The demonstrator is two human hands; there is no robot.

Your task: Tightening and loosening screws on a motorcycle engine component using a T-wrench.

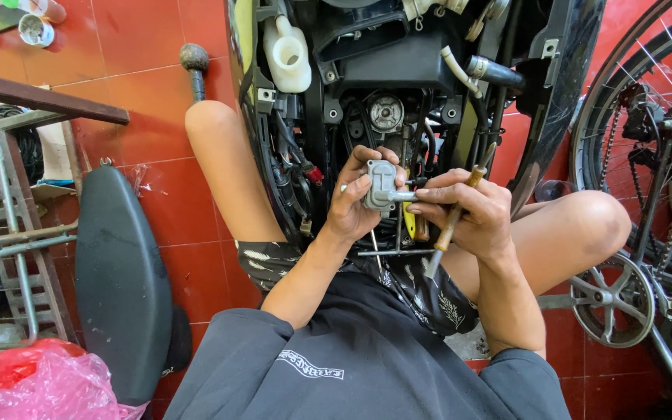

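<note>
The left hand point(351, 204) is closed around a small grey cast-metal part point(380, 185), apparently a carburettor-type body, with the thumb over its top, holding it steady and turned toward the person. The part sits just in front of the opened scooter engine bay point(386, 93), above the person's lap, between the two raised knees.

The right hand point(468, 214) is closed on two items. Its fingertips pinch the metal stub projecting from the right side of the grey part, and a wooden-handled screwdriver point(453, 222) is tucked under the palm, its shaft angled down and to the left. Carrying the tool this way keeps it ready while the fingertips work on the stub.

Containers: a white plastic reservoir point(289, 54) stands inside the engine bay, upper left of the grey part; its contents cannot be determined. To the far left of the bay, a detached black body panel point(122, 280) lies on the red tile floor point(141, 101). To the right of the bay stands a bicycle point(647, 194).
</note>
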